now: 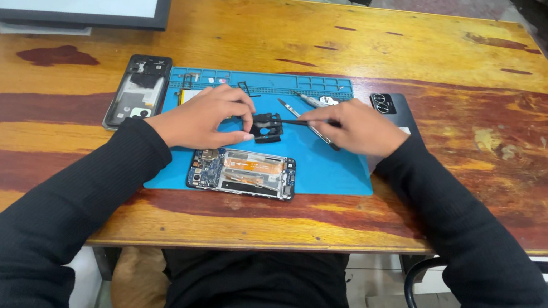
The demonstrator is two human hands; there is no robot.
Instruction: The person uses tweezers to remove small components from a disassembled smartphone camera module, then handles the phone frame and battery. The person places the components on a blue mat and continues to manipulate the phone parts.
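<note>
**Small black phone part worked on blue mat**

Small black plastic phone part point(267, 128) lies on the blue silicone repair mat point(329, 169), pinched by the left hand point(201, 118). Right hand point(358, 127) grips a thin dark tool point(300, 122), seemingly a screwdriver, above the opened smartphone point(243, 172) on the wooden tabletop point(496, 122).
</note>
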